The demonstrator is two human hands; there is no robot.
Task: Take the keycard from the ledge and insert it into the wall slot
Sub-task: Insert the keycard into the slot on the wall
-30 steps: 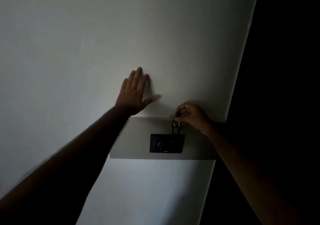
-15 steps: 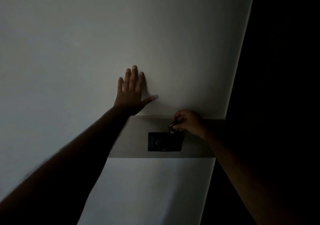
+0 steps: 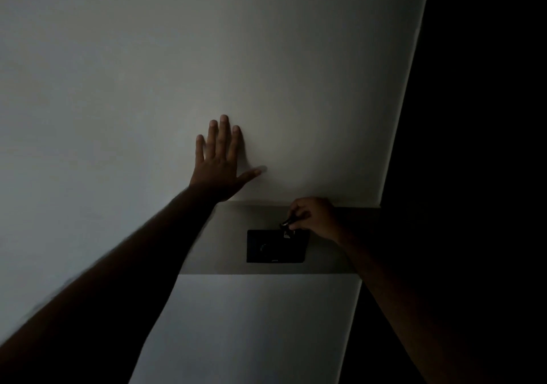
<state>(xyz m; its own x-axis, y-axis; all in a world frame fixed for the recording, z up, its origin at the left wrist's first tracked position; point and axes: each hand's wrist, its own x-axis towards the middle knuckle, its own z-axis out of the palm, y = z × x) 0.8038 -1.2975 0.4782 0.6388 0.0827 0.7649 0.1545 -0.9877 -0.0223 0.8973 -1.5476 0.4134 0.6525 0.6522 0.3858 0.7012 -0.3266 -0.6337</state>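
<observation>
The room is dim. A black wall slot unit (image 3: 276,246) sits on a recessed grey band of the wall. My right hand (image 3: 315,216) pinches the top of the keycard (image 3: 287,229), a small dark item with a metal ring, at the unit's top edge. Only a little of the card shows above the unit; how deep it sits I cannot tell. My left hand (image 3: 220,164) lies flat on the white wall above and to the left, fingers spread, holding nothing.
The grey recessed band (image 3: 225,235) runs across the wall under the ledge edge. A dark opening (image 3: 473,146) fills the right side beyond the wall's corner. White wall (image 3: 251,324) continues below the band.
My right hand has lowered the keycard onto the top of the slot unit, so less of it shows. My left hand has shifted slightly on the wall and its fingers point more upright.
</observation>
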